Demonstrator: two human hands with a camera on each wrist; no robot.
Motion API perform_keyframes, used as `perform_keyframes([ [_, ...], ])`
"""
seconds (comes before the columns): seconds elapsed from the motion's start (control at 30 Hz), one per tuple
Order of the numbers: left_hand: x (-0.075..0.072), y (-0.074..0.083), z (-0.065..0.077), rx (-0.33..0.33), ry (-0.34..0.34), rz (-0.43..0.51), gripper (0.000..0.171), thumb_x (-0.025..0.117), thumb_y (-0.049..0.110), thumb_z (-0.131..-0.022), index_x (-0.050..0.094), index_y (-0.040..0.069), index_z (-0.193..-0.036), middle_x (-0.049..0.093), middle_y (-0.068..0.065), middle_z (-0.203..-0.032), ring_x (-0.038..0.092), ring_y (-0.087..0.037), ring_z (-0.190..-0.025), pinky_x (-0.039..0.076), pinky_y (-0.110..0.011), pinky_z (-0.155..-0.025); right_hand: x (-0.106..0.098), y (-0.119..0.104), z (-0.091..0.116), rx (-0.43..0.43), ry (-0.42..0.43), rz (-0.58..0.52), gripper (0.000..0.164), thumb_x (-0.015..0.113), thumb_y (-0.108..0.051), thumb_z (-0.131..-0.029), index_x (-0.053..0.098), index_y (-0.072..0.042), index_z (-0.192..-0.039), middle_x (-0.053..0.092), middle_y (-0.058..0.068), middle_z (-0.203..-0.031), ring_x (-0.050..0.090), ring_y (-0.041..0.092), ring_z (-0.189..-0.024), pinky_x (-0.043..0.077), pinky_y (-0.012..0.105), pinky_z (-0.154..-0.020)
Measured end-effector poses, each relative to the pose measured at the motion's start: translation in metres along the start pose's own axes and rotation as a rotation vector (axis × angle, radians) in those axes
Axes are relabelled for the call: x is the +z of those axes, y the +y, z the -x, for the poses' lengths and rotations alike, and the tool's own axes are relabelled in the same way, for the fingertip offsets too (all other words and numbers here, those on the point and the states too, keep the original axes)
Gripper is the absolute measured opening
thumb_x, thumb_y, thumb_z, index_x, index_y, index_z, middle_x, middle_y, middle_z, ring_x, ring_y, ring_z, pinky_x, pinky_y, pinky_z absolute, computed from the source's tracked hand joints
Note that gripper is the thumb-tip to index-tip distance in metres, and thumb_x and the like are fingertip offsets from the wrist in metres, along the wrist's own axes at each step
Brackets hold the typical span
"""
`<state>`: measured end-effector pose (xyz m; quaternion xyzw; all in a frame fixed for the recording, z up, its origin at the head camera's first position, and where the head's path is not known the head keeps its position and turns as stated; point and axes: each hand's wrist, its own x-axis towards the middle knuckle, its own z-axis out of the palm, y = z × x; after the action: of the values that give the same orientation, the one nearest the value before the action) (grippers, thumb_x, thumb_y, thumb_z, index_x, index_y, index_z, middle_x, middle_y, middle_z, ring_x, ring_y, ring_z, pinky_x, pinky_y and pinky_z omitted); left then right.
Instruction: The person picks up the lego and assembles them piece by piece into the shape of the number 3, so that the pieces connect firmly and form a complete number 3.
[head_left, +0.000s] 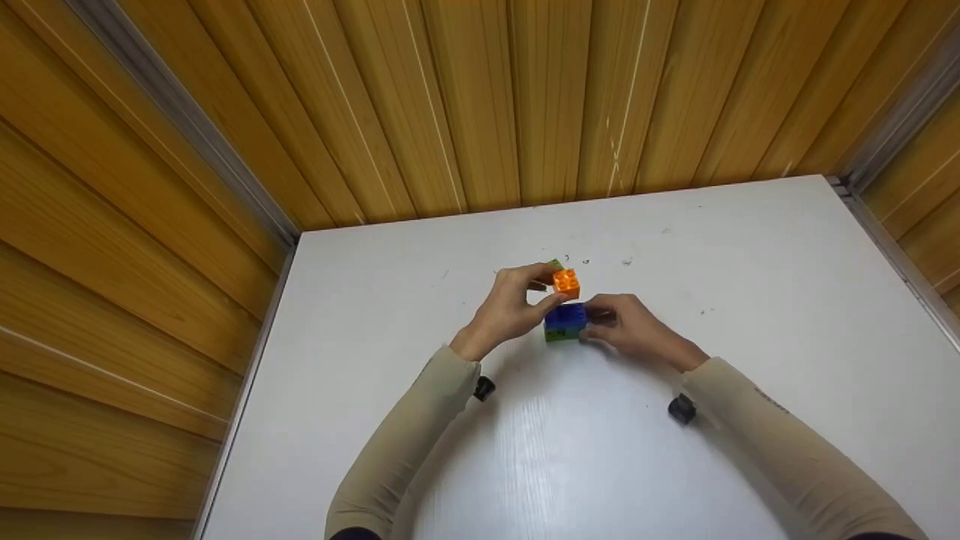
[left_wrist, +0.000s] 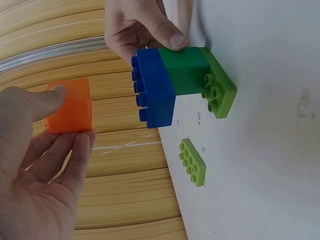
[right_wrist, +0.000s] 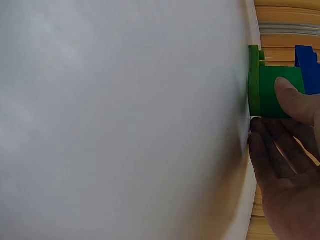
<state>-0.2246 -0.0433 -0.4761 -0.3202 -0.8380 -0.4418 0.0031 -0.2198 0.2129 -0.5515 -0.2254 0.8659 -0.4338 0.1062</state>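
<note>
My left hand [head_left: 510, 304] pinches an orange toy building brick [left_wrist: 75, 107] between thumb and fingers, held in the air with its studs up. Just below it a small stack stands on the table: a light green flat plate [left_wrist: 222, 92] at the bottom, a dark green brick [left_wrist: 185, 70] on it, and a blue brick [left_wrist: 156, 95] on top, overhanging to one side. The right hand [head_left: 634, 326] grips the dark green brick, its thumb [right_wrist: 287, 90] on one face. The orange brick and the blue brick are apart.
Another light green studded plate [left_wrist: 194, 162] lies loose on the white table [head_left: 750, 285], partly hidden behind my left hand in the head view. Wood-look panels [head_left: 480, 105] rise at the table's back and sides. A dark wrist device [head_left: 682, 409] hangs beneath each sleeve.
</note>
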Motion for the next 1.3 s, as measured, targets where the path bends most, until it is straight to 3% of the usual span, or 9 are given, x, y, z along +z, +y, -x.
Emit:
perform_keyframes([
  [0.63,0.0063,-0.0009,0.0010,-0.033,-0.027,-0.014,0.040,0.075,0.021,-0.102,0.069,0.005,-0.138,0.076,-0.007,-0.130,0.072,-0.014,-0.116,0.057,-0.025,-0.103,-0.0003,0.0002,0.0005,-0.032,-0.008,-0.007,0.039,0.080,-0.009,-0.096,0.071,-0.002,-0.134,0.075,0.016,-0.128,0.072,0.036,-0.120,0.057,0.054,-0.105],
  [1.3,0.0095,-0.0005,0.0018,-0.013,-0.035,-0.026,0.041,0.076,0.024,-0.101,0.069,0.005,-0.136,0.076,-0.007,-0.129,0.073,-0.014,-0.117,0.057,-0.028,-0.105,-0.0007,0.0005,0.0005,-0.046,-0.001,0.006,0.043,0.079,-0.004,-0.095,0.070,-0.001,-0.137,0.075,0.017,-0.129,0.072,0.038,-0.120,0.056,0.055,-0.106],
])
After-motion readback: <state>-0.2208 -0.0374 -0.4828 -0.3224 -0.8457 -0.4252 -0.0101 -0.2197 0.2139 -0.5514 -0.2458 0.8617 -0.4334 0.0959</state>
